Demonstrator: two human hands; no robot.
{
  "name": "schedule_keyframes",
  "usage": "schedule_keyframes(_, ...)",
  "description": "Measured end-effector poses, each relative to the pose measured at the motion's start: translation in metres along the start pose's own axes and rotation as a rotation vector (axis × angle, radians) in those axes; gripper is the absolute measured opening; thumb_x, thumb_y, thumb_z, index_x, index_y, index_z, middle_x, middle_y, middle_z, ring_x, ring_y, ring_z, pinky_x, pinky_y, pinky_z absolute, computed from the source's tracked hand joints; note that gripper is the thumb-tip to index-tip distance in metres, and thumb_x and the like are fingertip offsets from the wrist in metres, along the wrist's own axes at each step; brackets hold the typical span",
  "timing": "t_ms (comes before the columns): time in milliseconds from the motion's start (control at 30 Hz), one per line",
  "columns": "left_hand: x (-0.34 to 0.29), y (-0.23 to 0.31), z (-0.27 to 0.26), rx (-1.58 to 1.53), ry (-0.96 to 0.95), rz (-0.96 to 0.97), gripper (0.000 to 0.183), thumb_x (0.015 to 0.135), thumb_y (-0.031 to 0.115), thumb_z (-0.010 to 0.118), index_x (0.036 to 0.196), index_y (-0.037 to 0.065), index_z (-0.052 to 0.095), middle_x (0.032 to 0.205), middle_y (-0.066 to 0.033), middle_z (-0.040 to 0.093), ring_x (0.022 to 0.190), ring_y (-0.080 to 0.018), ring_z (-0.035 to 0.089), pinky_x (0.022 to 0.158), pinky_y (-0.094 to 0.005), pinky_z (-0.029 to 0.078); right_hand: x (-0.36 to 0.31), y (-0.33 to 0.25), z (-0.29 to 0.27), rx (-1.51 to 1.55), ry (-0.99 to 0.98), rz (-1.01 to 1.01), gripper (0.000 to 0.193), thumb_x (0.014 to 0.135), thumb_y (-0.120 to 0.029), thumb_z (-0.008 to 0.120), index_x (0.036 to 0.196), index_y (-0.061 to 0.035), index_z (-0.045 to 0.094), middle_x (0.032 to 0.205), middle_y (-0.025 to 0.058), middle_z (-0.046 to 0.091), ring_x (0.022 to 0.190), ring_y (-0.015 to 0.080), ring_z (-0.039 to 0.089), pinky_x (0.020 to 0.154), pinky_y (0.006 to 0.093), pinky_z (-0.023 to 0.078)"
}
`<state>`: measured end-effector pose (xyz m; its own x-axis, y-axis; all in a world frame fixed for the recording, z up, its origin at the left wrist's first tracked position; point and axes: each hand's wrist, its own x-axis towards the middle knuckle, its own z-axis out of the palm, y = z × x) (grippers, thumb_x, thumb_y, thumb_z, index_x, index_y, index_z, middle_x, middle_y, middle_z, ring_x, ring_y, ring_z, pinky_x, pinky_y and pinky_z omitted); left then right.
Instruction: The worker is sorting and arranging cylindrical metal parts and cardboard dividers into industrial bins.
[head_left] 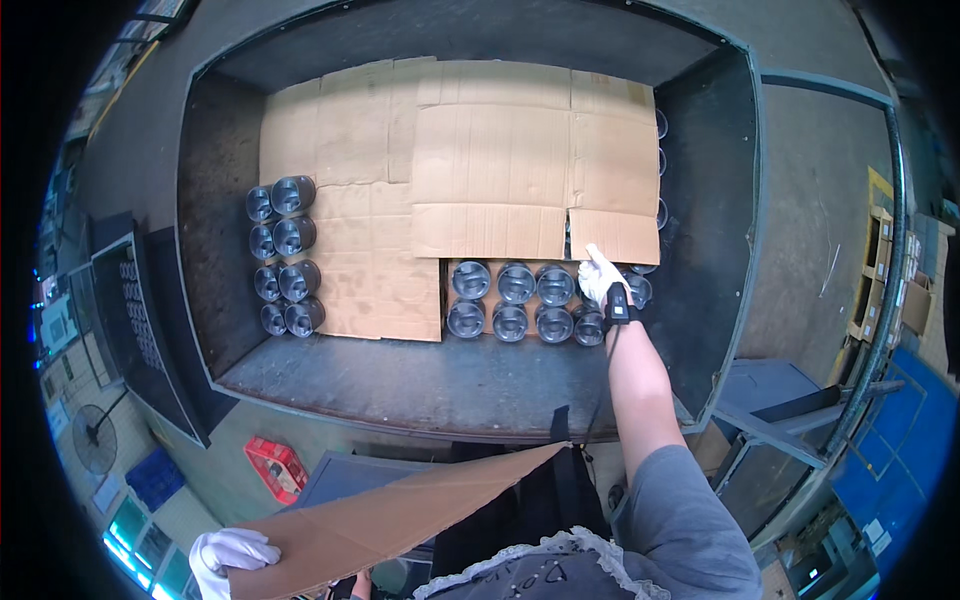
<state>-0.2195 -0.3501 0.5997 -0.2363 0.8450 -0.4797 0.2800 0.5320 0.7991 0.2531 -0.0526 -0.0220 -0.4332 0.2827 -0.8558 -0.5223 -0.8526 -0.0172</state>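
In the head view, the left hand (236, 553) is clamped on the corner of a loose cardboard sheet (400, 515), held outside the near edge of a dark bin (712, 190). The right hand (600, 278) reaches over that edge to the cardboard layer (490, 155), beside metal cylinders (515, 284) — whether its fingers grip anything, I cannot tell. Bare cardboard leaves open room between these and the left-side cylinders (294, 236).

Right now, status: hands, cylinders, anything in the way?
Left hand gripping loose cardboard. Right hand at edge of flat sheet. Cylinders in rows; sheet partly hides some rightmost.
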Motion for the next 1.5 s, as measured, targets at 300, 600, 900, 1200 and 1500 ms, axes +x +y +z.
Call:
schedule_keyframes(300, 0.041, 0.074, 0.045, 0.056, 0.069, -0.169, 0.031, 0.077, 0.03, 0.069, 0.08, 0.0, 0.061, 0.082, -0.0202, 0.067, 0.079, -0.0336, 0.066, 0.078, -0.0445, 0.051, -0.05, 0.015, 0.034, 0.154, 0.371, -0.642, 0.026, 0.083, -0.018, 0.078, 0.096, -0.0106, 0.058, 0.078, -0.0005, 0.053, 0.065, 0.0119, 0.053, 0.061, 0.0226, 0.05)
schedule_keyframes(600, 0.038, 0.087, 0.056, 0.061, 0.016, -0.262, 0.05, 0.082, 0.043, 0.055, 0.092, -0.006, 0.061, 0.094, -0.0276, 0.066, 0.091, -0.0393, 0.064, 0.087, -0.0488, 0.049, 0.025, -0.008, -0.006, -0.244, 0.398, -0.57, 0.024, 0.088, -0.014, 0.07, 0.105, -0.0011, 0.059, 0.092, 0.0077, 0.058, 0.079, 0.0168, 0.059, 0.066, 0.0269, 0.055)
schedule_keyframes(900, 0.03, 0.061, 0.043, 0.067, -0.165, 0.06, 0.054, 0.079, 0.047, 0.058, 0.095, -0.005, 0.061, 0.095, -0.0279, 0.065, 0.09, -0.0385, 0.064, 0.086, -0.0486, 0.049, 0.045, -0.009, -0.03, 0.38, 0.438, -0.214, 0.038, 0.093, -0.023, 0.064, 0.12, 0.0, 0.052, 0.12, 0.0158, 0.058, 0.113, 0.0308, 0.053, 0.099, 0.0462, 0.046)
schedule_keyframes(1200, 0.031, 0.065, 0.053, 0.033, -0.049, -0.182, 0.053, 0.08, 0.046, 0.058, 0.093, -0.005, 0.061, 0.094, -0.0278, 0.065, 0.09, -0.0395, 0.064, 0.086, -0.0491, 0.049, 0.057, -0.004, -0.042, 0.283, 0.379, -0.172, 0.044, 0.093, -0.023, 0.064, 0.125, 0.0023, 0.049, 0.128, 0.0188, 0.054, 0.114, 0.031, 0.053, 0.099, 0.0407, 0.047)
schedule_keyframes(1500, 0.016, 0.018, 0.026, -0.138, -0.102, -0.017, 0.024, 0.07, 0.016, 0.082, 0.071, 0.005, 0.061, 0.07, -0.0119, 0.067, 0.071, -0.0306, 0.07, 0.075, -0.0406, 0.054, 0.031, -0.016, -0.025, 0.308, 0.387, -0.182, 0.027, 0.091, -0.015, 0.067, 0.111, -0.0019, 0.054, 0.104, 0.013, 0.057, 0.096, 0.0262, 0.054, 0.076, 0.041, 0.051)
